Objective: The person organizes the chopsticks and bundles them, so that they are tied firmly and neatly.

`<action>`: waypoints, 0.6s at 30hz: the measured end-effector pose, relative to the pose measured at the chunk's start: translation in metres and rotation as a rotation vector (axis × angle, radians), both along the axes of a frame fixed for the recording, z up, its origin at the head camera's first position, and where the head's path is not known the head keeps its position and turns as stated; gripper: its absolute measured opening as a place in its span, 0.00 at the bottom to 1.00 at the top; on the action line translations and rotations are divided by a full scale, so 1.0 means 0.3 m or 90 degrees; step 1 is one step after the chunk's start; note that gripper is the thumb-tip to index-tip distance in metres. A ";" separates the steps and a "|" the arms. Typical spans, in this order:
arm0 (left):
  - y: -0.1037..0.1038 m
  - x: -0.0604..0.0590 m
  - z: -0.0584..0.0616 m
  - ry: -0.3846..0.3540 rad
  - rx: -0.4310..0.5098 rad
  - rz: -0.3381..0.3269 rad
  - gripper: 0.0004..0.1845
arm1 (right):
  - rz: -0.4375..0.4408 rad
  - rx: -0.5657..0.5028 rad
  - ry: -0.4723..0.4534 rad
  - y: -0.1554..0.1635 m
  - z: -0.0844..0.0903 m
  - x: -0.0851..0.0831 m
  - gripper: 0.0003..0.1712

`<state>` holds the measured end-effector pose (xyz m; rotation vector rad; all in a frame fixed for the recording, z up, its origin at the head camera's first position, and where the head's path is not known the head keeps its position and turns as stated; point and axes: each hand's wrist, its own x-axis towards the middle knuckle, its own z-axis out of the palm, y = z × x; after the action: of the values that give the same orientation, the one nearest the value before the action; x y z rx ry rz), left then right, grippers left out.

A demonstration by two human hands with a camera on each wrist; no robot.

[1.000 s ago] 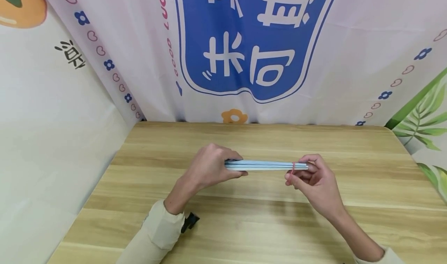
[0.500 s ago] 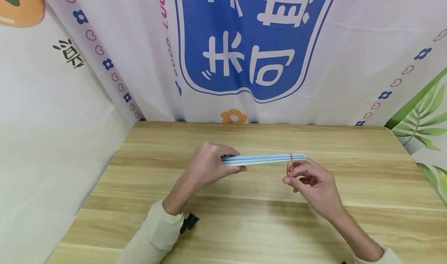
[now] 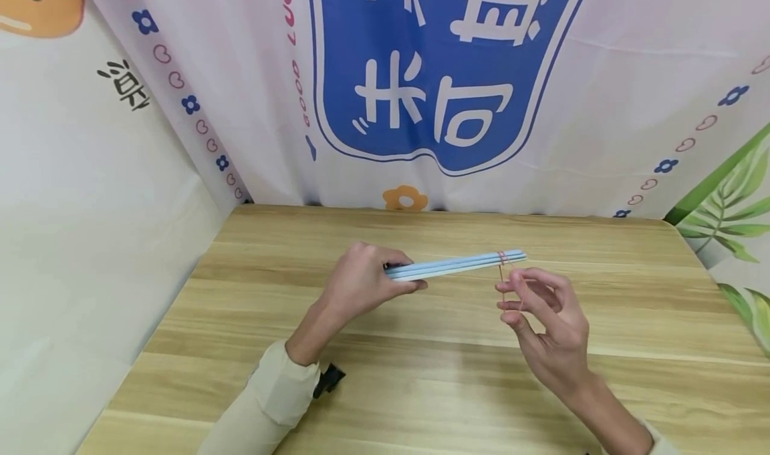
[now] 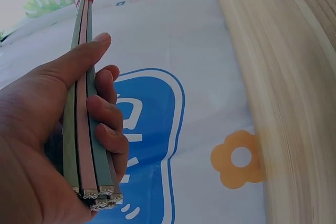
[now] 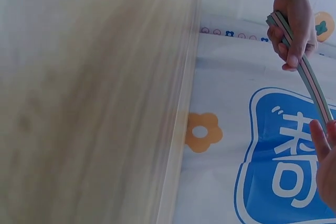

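My left hand [image 3: 359,284] grips a bundle of chopsticks [image 3: 451,265] at its thicker end, holding it raised over the table with the thin ends pointing right. In the left wrist view the chopsticks [image 4: 82,129] show green, pink and blue-grey sides and silvery patterned ends below the palm. A thin red rubber band [image 3: 502,258] is wound around the bundle near the thin tips. From there a loop of it stretches down to my right hand [image 3: 556,321], whose bent, parted fingers and thumb hold the loop spread. In the right wrist view only a few fingertips [image 5: 318,136] of that hand show.
The wood-grain table [image 3: 421,381] lies beneath both hands. Behind it hangs a printed curtain [image 3: 259,107] with a blue sign, and a pale wall covering [image 3: 90,241] stands at the left. A black strap buckle [image 3: 329,380] sticks out by the left sleeve.
The tips of the bundle have tilted upward. My right hand has moved from beside the tips to below them, drawing out the rubber band, and its fingers have spread within the loop.
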<state>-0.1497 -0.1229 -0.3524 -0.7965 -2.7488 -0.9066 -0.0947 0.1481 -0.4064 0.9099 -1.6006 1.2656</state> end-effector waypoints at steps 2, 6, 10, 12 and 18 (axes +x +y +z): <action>0.004 0.000 0.000 0.011 0.003 0.006 0.13 | 0.018 -0.016 -0.045 -0.002 -0.006 0.009 0.30; 0.012 0.006 0.002 0.041 0.003 0.028 0.14 | 0.122 -0.106 -0.231 0.001 -0.016 0.043 0.32; 0.017 0.012 0.001 0.069 -0.002 0.048 0.15 | 0.174 -0.228 -0.470 -0.007 0.003 0.083 0.31; 0.017 0.012 -0.002 0.077 -0.006 0.049 0.15 | 0.195 -0.265 -0.571 -0.014 0.014 0.097 0.29; 0.017 0.008 -0.007 0.089 -0.008 0.023 0.14 | 0.294 -0.336 -0.676 -0.001 0.019 0.099 0.24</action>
<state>-0.1472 -0.1177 -0.3543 -0.7774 -2.6417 -0.7964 -0.0651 0.1480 -0.4007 0.2262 -1.6544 2.6293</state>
